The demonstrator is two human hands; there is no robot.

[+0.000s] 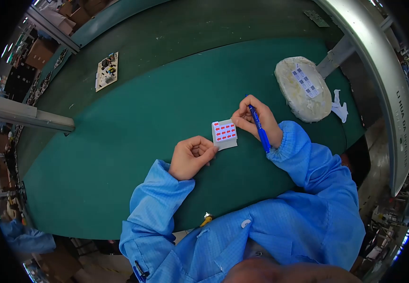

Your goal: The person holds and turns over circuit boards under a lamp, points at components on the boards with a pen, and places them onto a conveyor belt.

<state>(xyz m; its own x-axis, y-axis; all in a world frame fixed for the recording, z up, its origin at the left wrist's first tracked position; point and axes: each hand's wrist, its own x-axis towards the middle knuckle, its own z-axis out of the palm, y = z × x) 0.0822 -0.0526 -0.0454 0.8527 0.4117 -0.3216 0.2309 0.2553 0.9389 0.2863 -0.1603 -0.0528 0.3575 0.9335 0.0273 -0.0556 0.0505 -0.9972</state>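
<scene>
A small white sheet (230, 143) bearing rows of red arrow stickers lies over the green mat, between my two hands. My left hand (192, 156) has its fingers curled, with thumb and fingertip pinching the sheet's lower left corner. At the sheet's upper right corner, the thumb and fingertips of my right hand (260, 121) are pressed together. A blue pen (260, 129) is held in that same hand, slanting across the palm toward the wrist.
A wrapped oval bundle (303, 88) with printed labels sits at the right, beside a crumpled white scrap (340, 107). A circuit board (107, 71) lies at the upper left. Metal posts (29, 114) and a large curved lamp arm (379, 70) flank the green mat (119, 141).
</scene>
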